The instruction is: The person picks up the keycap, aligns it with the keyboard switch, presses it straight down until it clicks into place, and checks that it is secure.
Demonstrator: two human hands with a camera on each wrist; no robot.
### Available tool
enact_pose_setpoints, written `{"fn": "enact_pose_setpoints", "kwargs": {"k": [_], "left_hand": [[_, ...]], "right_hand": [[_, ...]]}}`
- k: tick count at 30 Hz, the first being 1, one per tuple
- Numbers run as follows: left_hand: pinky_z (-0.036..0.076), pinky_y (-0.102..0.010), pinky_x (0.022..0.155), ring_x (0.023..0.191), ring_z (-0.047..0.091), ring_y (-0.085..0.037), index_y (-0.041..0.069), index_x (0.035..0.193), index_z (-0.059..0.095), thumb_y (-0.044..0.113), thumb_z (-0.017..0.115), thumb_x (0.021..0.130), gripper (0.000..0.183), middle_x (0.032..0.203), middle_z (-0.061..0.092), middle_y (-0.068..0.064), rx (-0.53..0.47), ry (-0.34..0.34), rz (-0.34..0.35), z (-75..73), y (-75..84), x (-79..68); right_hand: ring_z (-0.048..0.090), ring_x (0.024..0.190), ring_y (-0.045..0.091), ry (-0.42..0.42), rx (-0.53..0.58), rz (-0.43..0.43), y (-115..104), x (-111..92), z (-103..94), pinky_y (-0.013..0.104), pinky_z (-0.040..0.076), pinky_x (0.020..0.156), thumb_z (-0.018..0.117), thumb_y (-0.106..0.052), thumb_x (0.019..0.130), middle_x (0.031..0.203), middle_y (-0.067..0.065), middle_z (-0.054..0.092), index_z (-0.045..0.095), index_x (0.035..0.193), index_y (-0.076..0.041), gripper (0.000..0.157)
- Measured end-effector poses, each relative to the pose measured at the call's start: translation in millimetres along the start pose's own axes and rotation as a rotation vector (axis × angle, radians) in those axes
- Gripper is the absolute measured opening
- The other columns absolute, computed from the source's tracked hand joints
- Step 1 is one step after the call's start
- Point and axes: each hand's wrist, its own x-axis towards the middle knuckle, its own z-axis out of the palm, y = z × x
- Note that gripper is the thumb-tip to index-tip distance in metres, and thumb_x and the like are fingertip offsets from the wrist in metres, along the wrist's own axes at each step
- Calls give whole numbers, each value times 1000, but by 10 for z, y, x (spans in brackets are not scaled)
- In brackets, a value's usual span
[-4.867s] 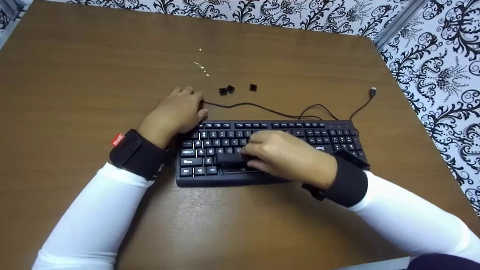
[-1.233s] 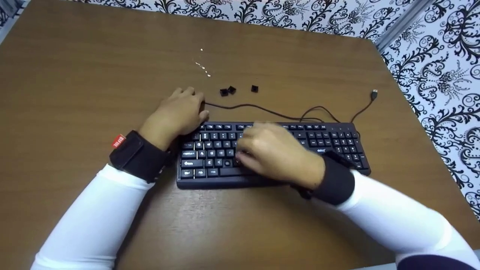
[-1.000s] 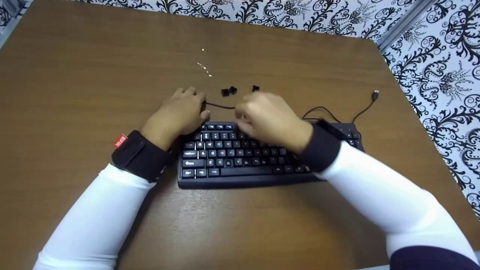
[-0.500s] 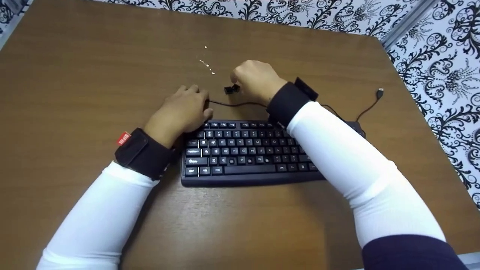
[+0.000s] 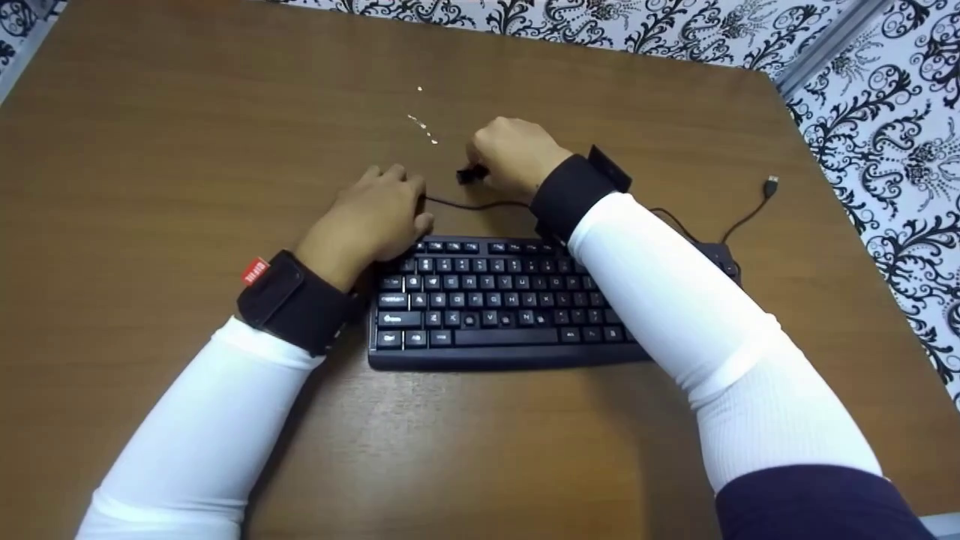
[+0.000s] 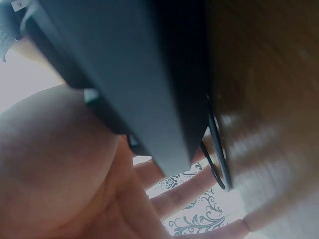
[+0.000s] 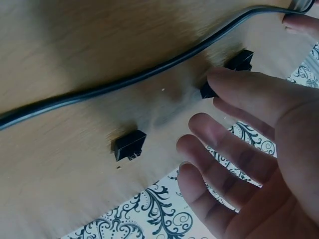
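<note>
A black keyboard point(image 5: 480, 360) lies on the brown table. Three places in its lower letter row show bare round sockets where keycaps are off. My left hand point(image 5: 367, 217) rests at the keyboard's back left corner, its fingers point(image 6: 184, 196) stretched past the edge in the left wrist view. Behind the keyboard, my right hand point(image 5: 517, 154) pinches a small black keycap point(image 7: 206, 91) between thumb and index finger, the thumb covering part of it. Just beyond lies another keycap point(image 7: 241, 60). A third keycap point(image 7: 129, 144) sits apart on the table, hidden by the hand in the head view.
The keyboard's cable point(image 5: 480, 208) runs along the table between the keyboard and the keycaps, ending in a USB plug point(image 5: 771, 186) at the right. Small bright specks point(image 5: 424, 127) show farther back. Patterned wallpaper point(image 5: 900, 165) borders the table behind and at the right.
My right hand has left the keyboard, where it held a dark bar-shaped key, and reached back to the loose keycaps. The space bar now sits in the keyboard. My left hand stays at the corner.
</note>
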Motion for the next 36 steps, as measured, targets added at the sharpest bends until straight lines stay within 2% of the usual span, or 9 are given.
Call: {"fn": "enact_pose_setpoints", "kwargs": {"k": [8, 16, 25, 28, 34, 36], "left_hand": [[39, -69, 108, 143, 34, -44, 4, 150, 40, 36, 47, 103, 57, 155, 37, -21, 6, 2, 4, -24, 25, -3], [39, -67, 109, 143, 34, -43, 4, 150, 40, 36, 47, 103, 57, 155, 37, -21, 4, 9, 3, -15, 32, -4], [40, -68, 108, 141, 35, -43, 4, 147, 43, 36, 48, 103, 55, 154, 38, -21, 3, 6, 1, -10, 26, 7], [38, -68, 109, 143, 33, -43, 4, 148, 41, 37, 47, 103, 56, 155, 37, -21, 5, 3, 4, -14, 22, 15], [32, -68, 115, 149, 24, -46, 3, 154, 34, 36, 46, 104, 61, 161, 28, -24, 3, -16, 2, -16, 6, 11], [30, -68, 116, 149, 22, -47, 3, 154, 32, 36, 46, 104, 62, 162, 26, -24, -1, -17, -1, -15, -2, 11]], "right_hand": [[67, 92, 35, 6, 17, -5, 36, -11, -5, 50, 56, 82, 67, -4, 86, 100, 15, 73, 72, 94, -3, 9], [68, 92, 37, 25, 1, -21, 13, 13, 16, 52, 57, 83, 66, -8, 88, 98, 14, 74, 73, 93, -2, 9], [67, 86, 36, 24, -14, -36, 14, -4, 18, 51, 57, 79, 65, -3, 86, 93, 15, 72, 68, 87, -2, 3], [67, 86, 35, 22, -3, -34, 26, -31, 8, 51, 57, 78, 65, -3, 87, 94, 15, 72, 68, 89, -2, 4], [70, 98, 36, 13, 27, -60, 27, -89, -3, 49, 58, 86, 65, -4, 88, 106, 16, 74, 74, 104, -1, 19], [70, 99, 35, 13, 30, -68, 12, -102, -15, 49, 58, 88, 66, -5, 88, 106, 16, 75, 75, 105, -2, 20]]}}
